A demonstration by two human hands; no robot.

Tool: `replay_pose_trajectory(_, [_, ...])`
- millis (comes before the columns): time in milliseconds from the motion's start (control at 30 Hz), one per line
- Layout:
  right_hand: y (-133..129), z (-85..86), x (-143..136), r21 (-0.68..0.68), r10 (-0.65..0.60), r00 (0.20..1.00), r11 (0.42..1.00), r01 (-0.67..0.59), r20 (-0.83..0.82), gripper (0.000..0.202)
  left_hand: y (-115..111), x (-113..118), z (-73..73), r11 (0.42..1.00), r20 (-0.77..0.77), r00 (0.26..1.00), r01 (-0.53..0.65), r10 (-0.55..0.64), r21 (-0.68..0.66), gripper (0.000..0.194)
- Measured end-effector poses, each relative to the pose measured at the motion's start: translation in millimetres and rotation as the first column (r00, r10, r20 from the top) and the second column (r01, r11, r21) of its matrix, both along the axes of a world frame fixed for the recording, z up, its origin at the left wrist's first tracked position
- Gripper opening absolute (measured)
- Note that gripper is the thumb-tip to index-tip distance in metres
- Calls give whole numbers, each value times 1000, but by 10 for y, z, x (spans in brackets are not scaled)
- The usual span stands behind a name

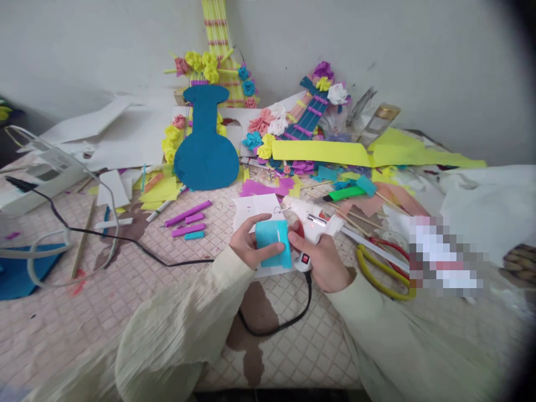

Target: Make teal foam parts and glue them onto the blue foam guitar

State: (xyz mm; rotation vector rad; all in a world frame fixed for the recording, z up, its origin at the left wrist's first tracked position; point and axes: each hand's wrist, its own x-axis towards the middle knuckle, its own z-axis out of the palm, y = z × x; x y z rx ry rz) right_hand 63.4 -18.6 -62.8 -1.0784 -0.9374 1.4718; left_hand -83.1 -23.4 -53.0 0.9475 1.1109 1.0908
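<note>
My left hand [250,243] is closed on a light blue piece of paper [271,237], folded or rolled, with the thumb across its front. My right hand [325,258] wraps round the handle of a white hot glue gun [309,219], its nozzle pointing up and left above the blue piece. The right thumb and forefinger are at the right edge of the blue piece. A white sheet [256,207] lies beneath the hands. The gun's black cord [309,301] loops down and left.
A dark blue guitar-shaped cutout [207,146] stands behind, near flower-decorated instruments. Purple rolls [188,213] lie left of the hands. Yellow-handled scissors [379,276], a green cutter [347,194] and sticks are at the right. A white power strip [46,178] sits at far left.
</note>
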Motion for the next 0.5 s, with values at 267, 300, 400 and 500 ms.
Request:
replay_pose_trajectory(267, [-31, 10, -1, -15, 38, 999, 999, -37, 18, 28, 61, -42, 53, 993, 32, 995, -96, 98, -70, 68])
replay_pose_trajectory(300, [-30, 11, 0, -19, 38, 999, 999, -37, 8, 29, 57, -38, 52, 993, 37, 995, -91, 94, -71, 67])
replay_pose_trajectory(400, [-20, 4, 2, -29, 30, 999, 999, -30, -17, 28, 34, -15, 35, 996, 57, 997, -58, 61, -63, 66])
replay_pose_trajectory(500, [-7, -2, 0, -52, 2, 999, 999, -4, -45, 28, 9, 11, 2, 998, 78, 997, -12, 17, -54, 66])
